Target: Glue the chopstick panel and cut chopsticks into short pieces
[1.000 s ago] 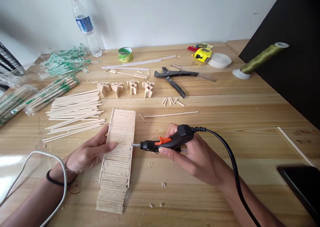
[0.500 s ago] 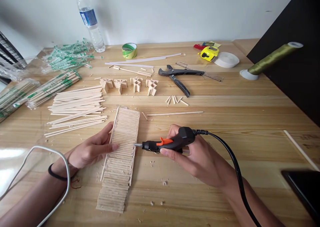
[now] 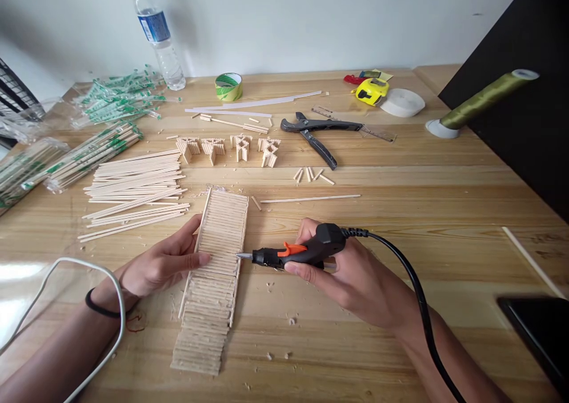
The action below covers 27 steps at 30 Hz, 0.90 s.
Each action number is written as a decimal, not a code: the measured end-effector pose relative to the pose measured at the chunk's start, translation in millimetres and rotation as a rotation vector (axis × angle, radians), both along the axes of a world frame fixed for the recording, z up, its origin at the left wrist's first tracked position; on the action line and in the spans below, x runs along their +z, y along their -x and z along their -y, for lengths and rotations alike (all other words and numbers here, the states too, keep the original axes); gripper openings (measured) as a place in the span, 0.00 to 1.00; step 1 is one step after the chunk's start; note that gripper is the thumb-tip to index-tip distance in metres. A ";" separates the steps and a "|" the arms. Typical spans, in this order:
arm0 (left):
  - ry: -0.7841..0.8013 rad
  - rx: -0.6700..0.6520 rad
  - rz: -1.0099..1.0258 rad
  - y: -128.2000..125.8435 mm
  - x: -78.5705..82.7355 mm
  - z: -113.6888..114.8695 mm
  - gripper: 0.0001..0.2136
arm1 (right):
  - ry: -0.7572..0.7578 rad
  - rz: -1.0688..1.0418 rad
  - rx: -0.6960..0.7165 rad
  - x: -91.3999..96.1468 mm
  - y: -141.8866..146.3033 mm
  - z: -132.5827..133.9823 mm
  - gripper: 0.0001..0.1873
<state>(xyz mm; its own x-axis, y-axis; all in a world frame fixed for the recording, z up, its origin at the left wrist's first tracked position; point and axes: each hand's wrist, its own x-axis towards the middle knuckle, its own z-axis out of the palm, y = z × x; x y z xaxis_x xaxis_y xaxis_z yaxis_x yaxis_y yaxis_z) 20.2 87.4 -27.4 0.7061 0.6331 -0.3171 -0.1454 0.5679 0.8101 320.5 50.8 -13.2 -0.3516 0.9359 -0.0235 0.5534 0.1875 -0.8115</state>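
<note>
A long panel of glued wooden sticks [image 3: 213, 272] lies flat on the wooden table [image 3: 400, 201]. My left hand [image 3: 162, 264] rests on its left edge with fingers stretched flat across the sticks. My right hand [image 3: 351, 272] is closed round a black glue gun [image 3: 302, 252] with an orange trigger. The metal nozzle touches the panel's right edge. A black cord runs from the gun back over my right forearm.
Loose sticks [image 3: 133, 195] lie left of the panel, wrapped chopsticks [image 3: 66, 160] farther left. Small stick assemblies [image 3: 226, 148], black cutters [image 3: 315, 133], green tape [image 3: 228, 86], a water bottle [image 3: 155, 29], a tape measure [image 3: 372, 90] and a thread spool [image 3: 480, 101] stand behind. A white cable [image 3: 89, 326] crosses my left arm.
The view has shifted slightly, so everything sits a little higher and to the right. Both hands, the glue gun and the panel keep their places relative to each other.
</note>
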 end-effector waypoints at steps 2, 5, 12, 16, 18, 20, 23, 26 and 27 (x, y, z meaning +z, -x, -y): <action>-0.007 -0.007 -0.004 0.4 -0.4 0.2 0.30 | 0.007 -0.001 0.003 -0.6 -0.8 0.1 0.16; -0.015 -0.003 -0.008 1.2 -1.0 0.6 0.29 | 0.018 0.008 0.006 -1.1 -2.7 -0.1 0.17; -0.012 -0.001 -0.020 0.8 0.4 0.4 0.28 | 0.010 0.016 -0.002 -0.5 -2.2 0.1 0.18; -0.018 0.000 -0.007 0.2 0.2 0.3 0.28 | 0.015 0.012 -0.011 -1.0 -1.2 0.7 0.15; -0.013 -0.003 -0.009 0.1 -0.3 0.4 0.28 | 0.044 0.006 -0.010 -1.6 -2.2 1.0 0.13; -0.007 -0.009 -0.005 0.1 -1.2 0.6 0.28 | 0.070 0.001 -0.006 -2.5 -3.3 1.3 0.12; -0.005 -0.008 0.011 0.5 -3.4 0.8 0.28 | 0.061 -0.009 0.008 -3.8 -3.1 1.9 0.12; -0.006 0.001 0.007 1.1 -5.2 1.1 0.28 | 0.035 -0.007 0.003 -4.5 -1.9 2.7 0.12; -0.007 0.001 0.005 1.3 -5.5 1.1 0.29 | 0.035 -0.001 -0.002 -4.4 -1.7 2.9 0.12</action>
<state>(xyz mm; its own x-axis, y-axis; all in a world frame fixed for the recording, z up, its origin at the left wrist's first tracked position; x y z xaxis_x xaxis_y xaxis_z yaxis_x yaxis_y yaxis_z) 18.9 86.3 -32.9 0.7069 0.6360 -0.3095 -0.1501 0.5625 0.8131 322.3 47.9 -17.6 -0.3502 0.9350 -0.0555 0.5526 0.1584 -0.8183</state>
